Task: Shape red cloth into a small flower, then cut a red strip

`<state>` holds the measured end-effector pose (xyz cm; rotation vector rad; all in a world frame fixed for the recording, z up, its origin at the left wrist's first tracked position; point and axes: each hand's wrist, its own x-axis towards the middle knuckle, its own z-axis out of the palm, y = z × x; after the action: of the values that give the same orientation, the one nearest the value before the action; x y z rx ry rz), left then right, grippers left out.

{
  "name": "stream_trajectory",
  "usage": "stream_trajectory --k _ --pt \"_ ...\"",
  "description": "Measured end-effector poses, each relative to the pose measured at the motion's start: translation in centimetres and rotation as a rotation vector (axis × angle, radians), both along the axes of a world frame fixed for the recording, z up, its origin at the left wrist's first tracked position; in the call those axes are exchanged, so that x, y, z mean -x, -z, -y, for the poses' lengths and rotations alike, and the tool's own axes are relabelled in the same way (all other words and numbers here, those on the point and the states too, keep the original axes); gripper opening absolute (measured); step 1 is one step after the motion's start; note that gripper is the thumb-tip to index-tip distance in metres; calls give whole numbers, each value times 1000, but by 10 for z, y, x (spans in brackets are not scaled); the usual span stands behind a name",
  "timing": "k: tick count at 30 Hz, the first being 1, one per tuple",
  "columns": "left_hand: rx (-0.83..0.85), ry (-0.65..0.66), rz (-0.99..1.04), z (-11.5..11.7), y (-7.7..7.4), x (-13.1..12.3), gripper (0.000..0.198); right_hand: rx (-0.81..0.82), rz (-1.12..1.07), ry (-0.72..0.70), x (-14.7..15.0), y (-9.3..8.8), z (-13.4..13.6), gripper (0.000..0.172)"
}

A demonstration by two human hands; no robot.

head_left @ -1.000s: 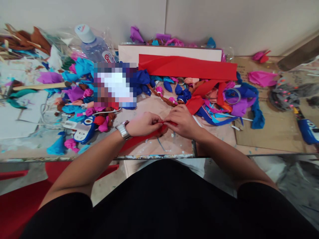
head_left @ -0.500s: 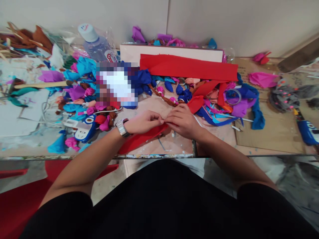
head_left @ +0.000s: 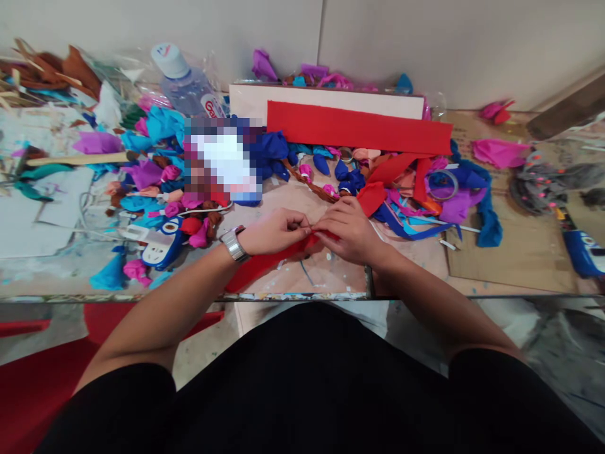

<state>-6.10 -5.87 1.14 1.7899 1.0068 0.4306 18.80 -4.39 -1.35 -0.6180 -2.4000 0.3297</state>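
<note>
A strip of red crepe paper [head_left: 265, 265] slants across the table's front half, its upper right end pinched between my fingers. My left hand [head_left: 276, 232], with a metal watch on the wrist, is closed on that end. Meeting it fingertip to fingertip, my right hand [head_left: 347, 232] grips the same paper, fingers curled over it. What the fingertips do to the edge is too small to make out. Just beyond the hands lies a brown twisted strand [head_left: 312, 184]. A second, wide red strip [head_left: 359, 128] rests on a white board [head_left: 326, 98] behind.
Crumpled blue, pink and purple paper pieces [head_left: 146, 173] crowd the left side, with a clear bottle [head_left: 186, 88] and a power strip [head_left: 163, 243]. A tape roll [head_left: 443, 184] lies among strips at right, near cardboard [head_left: 510, 258]. A red chair [head_left: 57, 372] stands at lower left.
Both hands stay almost in place, still pinching the red paper. The strip's part near the fingertips has shifted slightly, and the whole view has moved a little.
</note>
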Motion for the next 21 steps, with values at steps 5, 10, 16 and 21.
stream_trajectory --k 5,10,16,21 --pt "-124 -25 -102 5 -5 -2 30 -4 9 40 2 -1 1 8" --pt "-299 -40 -226 10 -10 -5 30 53 -4 6 4 -1 0 10" --pt "-508 -4 -386 14 -9 -7 26 101 14 -17 4 -2 -1 13" --pt "-606 50 -413 14 -6 -7 27 157 48 -21 2 -4 -2 13"
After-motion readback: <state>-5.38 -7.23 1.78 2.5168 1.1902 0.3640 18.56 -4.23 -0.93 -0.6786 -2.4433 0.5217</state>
